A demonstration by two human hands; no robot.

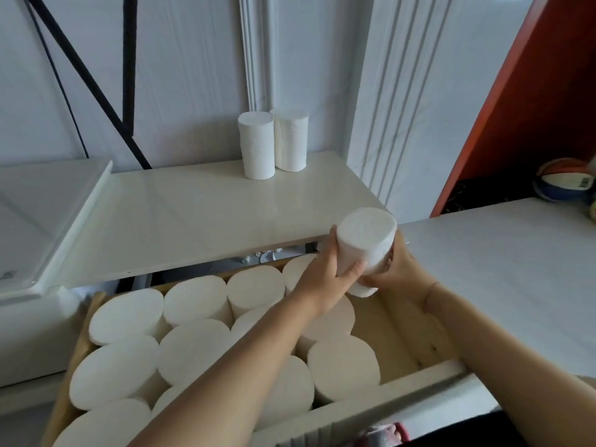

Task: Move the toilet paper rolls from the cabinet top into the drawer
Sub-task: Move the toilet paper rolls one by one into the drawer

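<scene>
A white toilet paper roll (366, 240) stands upright between both hands, over the far right corner of the open drawer (403, 337). My left hand (329, 269) grips its left side, thumb across the front. My right hand (398, 269) grips its right side and bottom. Several rolls (193, 346) stand on end in the drawer, filling its left and middle. A bare strip of drawer floor shows on the right. Two more rolls (256, 145) (292, 140) stand side by side at the back of the cream cabinet top (200, 214).
A white tray-like lid (42, 221) lies at the left of the cabinet top. Black straps (96, 88) hang on the wall behind. A white counter (503, 279) runs to the right, with a coloured ball (564, 183) at its far end beside an orange panel (522, 101).
</scene>
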